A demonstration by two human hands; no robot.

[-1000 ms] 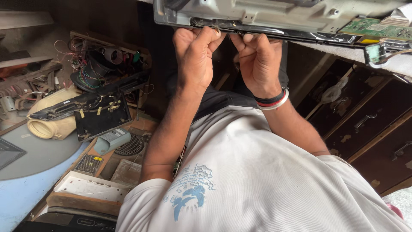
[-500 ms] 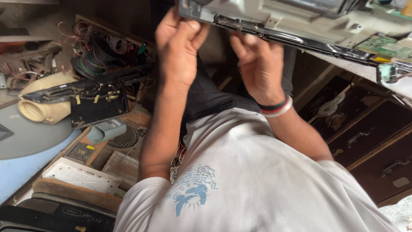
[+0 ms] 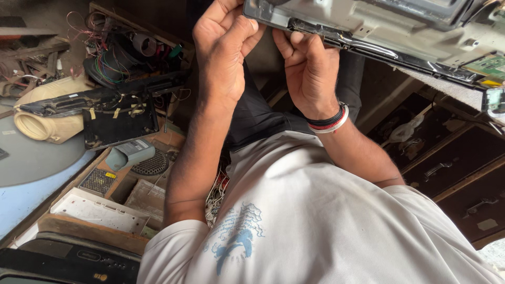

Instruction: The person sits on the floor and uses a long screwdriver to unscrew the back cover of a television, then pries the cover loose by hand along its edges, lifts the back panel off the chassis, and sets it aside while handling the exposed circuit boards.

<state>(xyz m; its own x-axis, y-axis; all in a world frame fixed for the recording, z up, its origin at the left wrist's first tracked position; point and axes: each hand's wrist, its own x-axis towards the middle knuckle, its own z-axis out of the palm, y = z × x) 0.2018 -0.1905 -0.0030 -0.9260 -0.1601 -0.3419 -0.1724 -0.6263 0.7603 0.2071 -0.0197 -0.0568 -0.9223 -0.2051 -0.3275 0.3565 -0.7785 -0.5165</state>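
My fingers are curled tight, thumb against forefinger, pinching the black strip that runs along the near edge of the grey panel held up in front of me. That is my left hand, clamped on the panel's corner. My right hand sits just beside it, its fingertips bunched together and pressed up against the same strip, thumb tucked underneath; whether it grips the strip or only pushes on it I cannot tell.

By my reading the edge work is only partly through: the strip looks crumpled and loose at the corner where I hold it, while farther right it lies flat along the panel toward the green circuit board, so most of the length appears left to handle.

Red, white and black bands circle my right wrist above my white shirt. Down to my left, well apart from both hands, lie a tangle of coloured wires, a black board against a cream housing, and a grey handheld unit. Dark wooden drawers stand below the panel on my right.
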